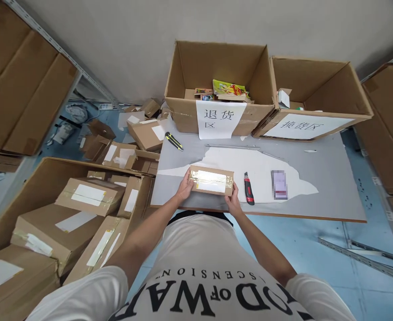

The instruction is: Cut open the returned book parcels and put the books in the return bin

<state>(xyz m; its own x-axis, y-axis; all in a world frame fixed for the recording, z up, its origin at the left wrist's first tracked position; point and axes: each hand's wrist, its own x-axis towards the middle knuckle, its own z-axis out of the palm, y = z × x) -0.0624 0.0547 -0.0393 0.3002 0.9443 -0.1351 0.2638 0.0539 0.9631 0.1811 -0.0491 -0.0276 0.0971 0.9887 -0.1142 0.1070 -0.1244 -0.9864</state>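
Small taped parcel (211,180) held at the near edge of the grey table (333,178), long side across, white label facing up. Left hand (184,187) clasped on its left end, right hand (233,201) gripping its near right corner; both hands closed on the parcel.

Open tabletop to the right of the parcel and beyond it, up to the boxes at the far edge. Red box cutter (249,189) lying just right of the parcel, apart from it. Blurred slip of paper (279,184) further right, well apart. Yellow-and-black cutter (174,141) near the far left corner. White patch where the grey surface has peeled, under and around the parcel.

Two large open cartons along the far edge, against the wall. Left carton (183,67) bearing a white sheet (219,118) reading 退货区, with colourful packets inside. Right carton (357,84) bearing a sheet (299,126) reading 换货区, nearly bare inside.

Left of the table, a big open bin (45,178) crowded with taped parcels carrying white labels, at least six showing; more loose parcels on the blue floor behind. Shirt print partly readable, upside down: "OD OF WA".
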